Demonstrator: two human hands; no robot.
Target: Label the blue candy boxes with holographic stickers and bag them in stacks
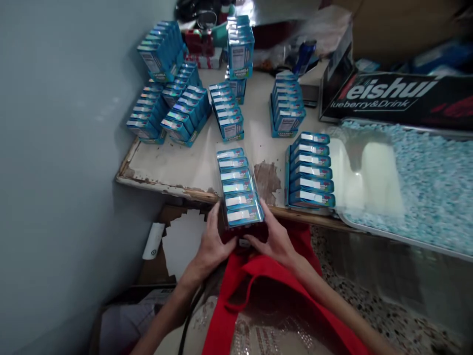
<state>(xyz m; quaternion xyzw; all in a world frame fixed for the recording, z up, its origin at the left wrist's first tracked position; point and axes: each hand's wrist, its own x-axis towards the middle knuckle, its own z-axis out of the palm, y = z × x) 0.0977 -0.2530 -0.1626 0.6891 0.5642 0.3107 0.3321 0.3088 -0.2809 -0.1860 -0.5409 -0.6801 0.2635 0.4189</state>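
Between my two hands is a display pack (236,187) of small blue candy boxes, wrapped in clear plastic film. It lies at the table's front edge, its near end toward me. My left hand (216,239) grips the near left corner, thumb at the front end. On the near right corner sits my right hand (273,234), fingers along the side and thumb at the front. The film stands out past the boxes on the far left. Right of it rests another blue display pack (310,170), with its boxes in a row.
More blue packs (186,116) stand at the back left, some stacked. One pack (287,106) is at centre right. A tray (424,182) of small pale blue pieces holds a whitish scoop-like piece (382,175). Behind it is a black carton (399,98). A wall (62,148) bounds the left.
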